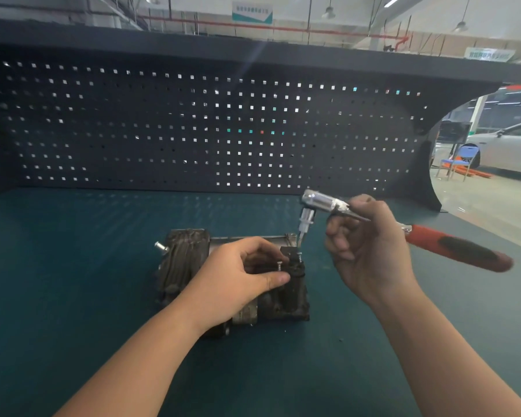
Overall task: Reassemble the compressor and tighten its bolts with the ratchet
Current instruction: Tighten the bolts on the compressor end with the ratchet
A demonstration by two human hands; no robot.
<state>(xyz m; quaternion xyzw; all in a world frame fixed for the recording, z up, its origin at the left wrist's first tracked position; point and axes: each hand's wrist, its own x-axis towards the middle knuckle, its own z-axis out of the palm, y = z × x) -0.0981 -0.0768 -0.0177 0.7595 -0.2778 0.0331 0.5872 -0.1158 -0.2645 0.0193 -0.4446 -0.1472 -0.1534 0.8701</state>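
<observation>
A dark, grimy compressor (181,266) lies on the teal bench mat in the middle of the view. Two bolts stand partly out of its top, one (279,265) by my thumb and one (299,256) further right. My left hand (238,275) grips the top of the compressor body, fingers curled over it. My right hand (370,251) holds a ratchet (325,203) by its metal shank, the red handle (460,248) sticking out to the right. The ratchet's socket and bit (304,227) point down, just above the right bolt.
A black pegboard (208,127) rises behind the bench. The teal mat (73,266) spreads to both sides of the compressor. Past the bench's right end are a workshop floor, a blue chair (460,161) and a white car (512,145).
</observation>
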